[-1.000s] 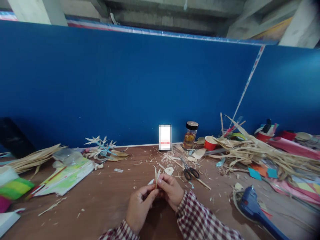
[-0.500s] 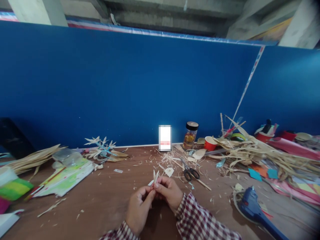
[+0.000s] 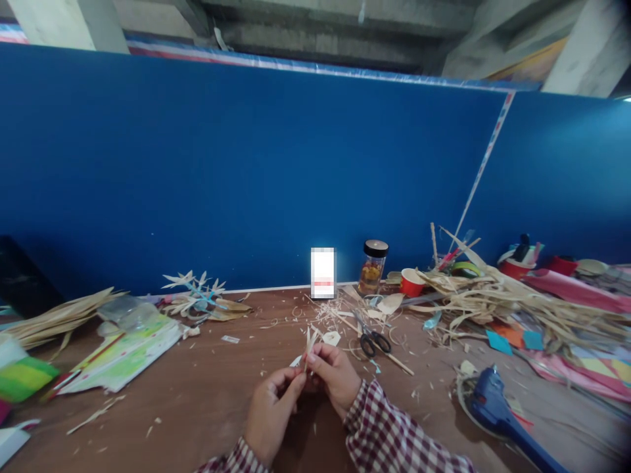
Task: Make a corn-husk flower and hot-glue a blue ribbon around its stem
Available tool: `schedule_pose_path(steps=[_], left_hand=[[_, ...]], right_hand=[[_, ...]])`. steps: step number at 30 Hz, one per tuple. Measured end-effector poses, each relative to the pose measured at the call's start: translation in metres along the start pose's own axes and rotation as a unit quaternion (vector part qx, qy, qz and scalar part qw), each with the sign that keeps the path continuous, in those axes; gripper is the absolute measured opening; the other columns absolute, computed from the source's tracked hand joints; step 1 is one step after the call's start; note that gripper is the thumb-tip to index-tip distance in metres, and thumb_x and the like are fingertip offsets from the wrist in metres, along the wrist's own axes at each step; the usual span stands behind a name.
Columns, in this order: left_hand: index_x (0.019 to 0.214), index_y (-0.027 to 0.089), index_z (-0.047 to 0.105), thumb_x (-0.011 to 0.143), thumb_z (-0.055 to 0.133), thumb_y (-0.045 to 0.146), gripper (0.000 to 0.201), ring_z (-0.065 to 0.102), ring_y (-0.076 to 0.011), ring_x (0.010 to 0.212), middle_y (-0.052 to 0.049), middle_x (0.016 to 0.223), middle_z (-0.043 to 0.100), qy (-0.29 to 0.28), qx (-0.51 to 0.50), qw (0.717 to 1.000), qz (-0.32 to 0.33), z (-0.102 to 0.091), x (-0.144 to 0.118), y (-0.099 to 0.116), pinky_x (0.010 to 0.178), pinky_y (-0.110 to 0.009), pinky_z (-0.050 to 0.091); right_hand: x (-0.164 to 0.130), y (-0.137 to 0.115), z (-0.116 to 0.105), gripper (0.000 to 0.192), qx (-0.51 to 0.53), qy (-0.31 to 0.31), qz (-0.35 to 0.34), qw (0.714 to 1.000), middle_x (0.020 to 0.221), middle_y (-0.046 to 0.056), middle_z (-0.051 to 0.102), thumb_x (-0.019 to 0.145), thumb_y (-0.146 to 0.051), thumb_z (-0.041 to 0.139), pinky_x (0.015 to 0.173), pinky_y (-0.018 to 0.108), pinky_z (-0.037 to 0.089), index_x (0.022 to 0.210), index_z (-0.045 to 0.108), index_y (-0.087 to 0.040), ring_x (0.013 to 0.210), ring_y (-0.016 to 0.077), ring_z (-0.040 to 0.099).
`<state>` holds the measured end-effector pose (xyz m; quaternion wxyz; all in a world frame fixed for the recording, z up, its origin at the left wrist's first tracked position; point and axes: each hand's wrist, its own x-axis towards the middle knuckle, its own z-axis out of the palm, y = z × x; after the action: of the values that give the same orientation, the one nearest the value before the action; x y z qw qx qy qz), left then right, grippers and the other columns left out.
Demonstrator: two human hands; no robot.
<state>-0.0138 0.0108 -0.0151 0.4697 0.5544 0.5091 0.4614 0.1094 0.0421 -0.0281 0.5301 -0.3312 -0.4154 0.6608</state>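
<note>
Both hands meet over the front middle of the brown table. My left hand (image 3: 274, 408) pinches the lower part of a small bunch of pale, pointed dried-leaf strips (image 3: 310, 343), thumb against fingers. From the right side, my right hand (image 3: 336, 372) closes its thumb and fingertips on the same bunch, a little higher. The tips of the strips point upward above the fingers, and their lower ends are hidden in the hands. Just beyond lie a pale leaf scrap (image 3: 331, 338) and a pair of black-handled scissors (image 3: 373, 343).
A blue glue gun (image 3: 495, 397) lies at right. Behind it spreads a heap of dried leaf strips (image 3: 488, 295). A lidded jar (image 3: 373, 269) and red paper cup (image 3: 412, 282) stand near the blue partition (image 3: 246, 164). A leaf flower (image 3: 194, 295) and painted sheet (image 3: 123, 355) lie at left.
My fingers have shifted slightly on the leaf strips, whose tips now look narrower and turned. The whole view has moved a little; the things on the table stay where they were.
</note>
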Motion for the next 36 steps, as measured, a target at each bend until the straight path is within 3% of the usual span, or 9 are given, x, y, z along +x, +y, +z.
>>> schedule_pose_path(steps=[4, 10, 12, 17, 21, 25, 28, 32, 36], left_hand=[[0.075, 0.014, 0.066, 0.068, 0.057, 0.042, 0.03, 0.043, -0.0093, 0.043, 0.001, 0.055, 0.059, 0.01, -0.006, 1.0, -0.008, 0.0, 0.0, -0.001, 0.042, -0.02, 0.035], [0.085, 0.014, 0.065, 0.064, 0.059, 0.048, 0.04, 0.044, -0.0091, 0.044, -0.002, 0.067, 0.065, 0.226, -0.059, 0.972, -0.018, -0.012, 0.007, -0.007, 0.044, -0.022, 0.038], [0.087, 0.014, 0.064, 0.061, 0.061, 0.049, 0.044, 0.046, -0.0094, 0.045, -0.003, 0.068, 0.065, 0.269, -0.09, 0.959, -0.014, -0.015, 0.011, -0.01, 0.045, -0.023, 0.039], [0.088, 0.014, 0.063, 0.062, 0.061, 0.048, 0.043, 0.044, -0.0071, 0.042, -0.003, 0.068, 0.064, 0.251, -0.117, 0.961, -0.022, -0.015, 0.013, -0.014, 0.042, -0.021, 0.037], [0.089, 0.013, 0.062, 0.064, 0.06, 0.045, 0.04, 0.046, -0.0075, 0.042, -0.003, 0.067, 0.065, 0.224, -0.11, 0.968, -0.01, -0.012, 0.01, -0.013, 0.042, -0.02, 0.039], [0.087, 0.013, 0.064, 0.066, 0.058, 0.044, 0.038, 0.059, -0.0156, 0.058, -0.006, 0.07, 0.067, 0.22, -0.063, 0.973, 0.015, -0.011, 0.007, -0.008, 0.051, -0.025, 0.045], [0.087, 0.015, 0.065, 0.069, 0.055, 0.041, 0.034, 0.061, -0.0202, 0.076, -0.007, 0.08, 0.068, 0.237, -0.001, 0.97, 0.053, -0.012, 0.007, -0.003, 0.069, -0.03, 0.047], [0.095, 0.019, 0.063, 0.074, 0.051, 0.036, 0.03, 0.055, -0.0225, 0.096, -0.008, 0.101, 0.063, 0.254, 0.098, 0.953, 0.135, -0.013, 0.001, 0.011, 0.088, -0.037, 0.039], [0.109, 0.023, 0.055, 0.072, 0.055, 0.032, 0.038, 0.037, -0.0243, 0.118, -0.008, 0.127, 0.045, 0.221, 0.179, 0.939, 0.193, -0.005, -0.017, 0.027, 0.1, -0.041, 0.024]], right_hand=[[0.002, -0.004, -0.001, 0.029, -0.036, 0.031, -0.017, 0.999, 0.055, -0.004, 0.049, 0.066, -0.042, 0.064, 0.04, 0.016, 0.03, 0.069, 0.053, -0.015, 0.042, 0.0042, 0.039], [0.003, -0.013, -0.008, 0.025, -0.125, 0.046, -0.03, 0.991, 0.048, -0.005, 0.049, 0.069, -0.041, 0.061, 0.036, 0.017, 0.026, 0.068, 0.054, -0.016, 0.039, 0.0054, 0.037], [0.0, -0.014, -0.007, 0.022, -0.163, 0.033, -0.021, 0.986, 0.044, -0.005, 0.049, 0.067, -0.037, 0.063, 0.035, 0.018, 0.024, 0.066, 0.057, -0.016, 0.036, 0.0058, 0.036], [-0.01, -0.013, -0.002, 0.014, -0.241, 0.034, -0.024, 0.97, 0.051, -0.004, 0.054, 0.064, -0.023, 0.064, 0.044, 0.022, 0.032, 0.076, 0.06, -0.018, 0.045, 0.0093, 0.044], [-0.019, -0.01, -0.004, 0.016, -0.373, 0.05, -0.042, 0.926, 0.052, -0.004, 0.054, 0.064, -0.019, 0.062, 0.047, 0.024, 0.034, 0.08, 0.057, -0.02, 0.046, 0.0106, 0.045], [-0.027, -0.016, -0.008, 0.016, -0.454, 0.059, -0.1, 0.884, 0.068, 0.0, 0.06, 0.067, -0.027, 0.062, 0.054, 0.027, 0.037, 0.082, 0.059, -0.022, 0.053, 0.0128, 0.049], [-0.032, -0.031, -0.005, 0.022, -0.386, 0.085, -0.132, 0.909, 0.083, 0.004, 0.06, 0.074, -0.036, 0.055, 0.066, 0.032, 0.041, 0.091, 0.059, -0.022, 0.07, 0.0168, 0.053], [-0.044, -0.063, 0.003, 0.044, -0.064, 0.023, -0.024, 0.997, 0.111, 0.009, 0.052, 0.079, -0.056, 0.037, 0.07, 0.035, 0.045, 0.103, 0.053, -0.022, 0.091, 0.0214, 0.053], [-0.065, -0.089, 0.01, 0.059, 0.121, -0.048, 0.037, 0.991, 0.129, 0.008, 0.039, 0.079, -0.064, 0.019, 0.076, 0.041, 0.044, 0.114, 0.047, -0.025, 0.105, 0.0248, 0.048]])
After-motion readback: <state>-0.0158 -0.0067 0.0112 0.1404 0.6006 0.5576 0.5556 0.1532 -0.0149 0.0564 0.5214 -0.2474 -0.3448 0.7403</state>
